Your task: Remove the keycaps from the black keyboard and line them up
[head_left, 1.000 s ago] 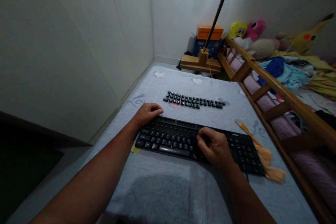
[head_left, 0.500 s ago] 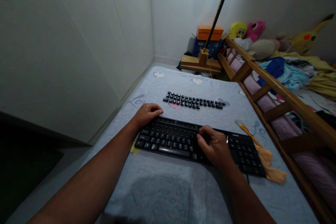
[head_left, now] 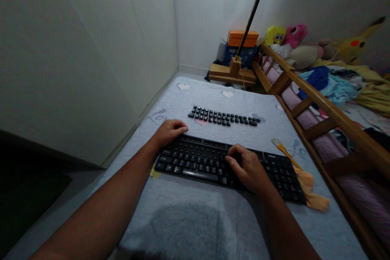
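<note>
A black keyboard lies across the cloth-covered table, with keycaps absent from part of its upper rows. Several loose black keycaps are laid out in rows behind it. My left hand rests at the keyboard's upper left corner, its fingers together and closed; nothing shows in them. Over the keyboard, right of its middle, is my right hand, with thumb and forefinger curled towards each other at the keys. Whatever may be between those fingertips is too small and dark to make out.
A brush and an orange cloth lie at the keyboard's right end. A wooden rail runs along the right side. At the back stands a wooden base with a pole, near an orange box. A pale wall panel borders the left.
My right hand has shifted slightly, and its thumb and forefinger look a little more extended. My left hand stays at the keyboard's corner. The whole view has moved very slightly.
</note>
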A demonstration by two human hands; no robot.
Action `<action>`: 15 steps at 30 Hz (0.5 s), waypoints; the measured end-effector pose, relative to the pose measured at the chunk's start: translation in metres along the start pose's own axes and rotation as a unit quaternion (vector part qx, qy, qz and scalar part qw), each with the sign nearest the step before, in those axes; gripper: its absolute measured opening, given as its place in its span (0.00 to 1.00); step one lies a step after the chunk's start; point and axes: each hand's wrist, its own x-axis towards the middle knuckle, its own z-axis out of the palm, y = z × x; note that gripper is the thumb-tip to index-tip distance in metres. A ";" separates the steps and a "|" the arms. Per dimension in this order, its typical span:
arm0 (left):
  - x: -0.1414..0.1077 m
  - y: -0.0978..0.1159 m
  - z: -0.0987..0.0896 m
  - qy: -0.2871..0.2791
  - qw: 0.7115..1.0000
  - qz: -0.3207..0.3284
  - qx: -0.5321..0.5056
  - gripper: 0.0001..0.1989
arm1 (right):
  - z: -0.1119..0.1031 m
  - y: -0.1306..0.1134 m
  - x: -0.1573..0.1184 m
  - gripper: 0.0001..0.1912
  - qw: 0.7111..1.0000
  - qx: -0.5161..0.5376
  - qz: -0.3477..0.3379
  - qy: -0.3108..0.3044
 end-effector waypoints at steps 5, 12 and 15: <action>0.000 0.001 0.000 0.000 1.000 -0.004 0.005 0.17 | -0.001 0.003 0.000 0.06 1.000 -0.005 0.011 0.015; 0.000 -0.001 0.000 0.002 1.000 -0.003 0.008 0.17 | 0.003 0.002 0.003 0.07 0.999 0.004 0.022 0.028; 0.000 -0.001 0.000 0.002 1.000 -0.001 0.007 0.17 | 0.003 0.000 0.006 0.08 0.999 0.012 0.035 0.028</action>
